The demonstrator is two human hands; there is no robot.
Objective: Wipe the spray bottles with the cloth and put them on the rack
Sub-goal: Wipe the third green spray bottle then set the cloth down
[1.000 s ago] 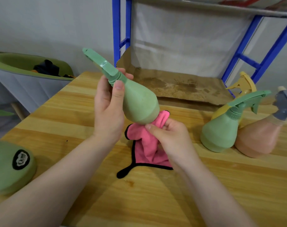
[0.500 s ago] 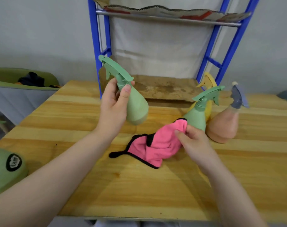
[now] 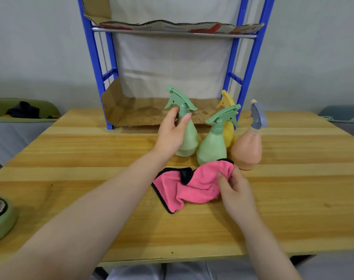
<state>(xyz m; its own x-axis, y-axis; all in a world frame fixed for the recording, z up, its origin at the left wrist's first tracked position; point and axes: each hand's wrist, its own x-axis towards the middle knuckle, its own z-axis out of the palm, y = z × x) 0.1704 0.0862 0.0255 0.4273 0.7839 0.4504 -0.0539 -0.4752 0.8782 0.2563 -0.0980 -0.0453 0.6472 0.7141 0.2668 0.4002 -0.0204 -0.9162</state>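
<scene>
- Head view: the left hand (image 3: 172, 134) grips a green spray bottle (image 3: 187, 136) by its neck and upper body — thumb curled across the front just under the trigger head, the other fingers wrapped behind. The bottle is upright at the table (image 3: 91, 158), in front of the rack's (image 3: 91, 57) cardboard-lined bottom shelf.
- The right hand (image 3: 235, 190) pinches the pink cloth (image 3: 190, 186), thumb on top and fingers curled under its right end — the rest of the cloth lies crumpled on the table.
- Just right of the held bottle stand a second green bottle (image 3: 212, 146), a yellow bottle (image 3: 228, 130) behind it and a peach bottle (image 3: 248, 150), all upright on the table.
- A green round object (image 3: 0, 217) sits at the table's left edge.
</scene>
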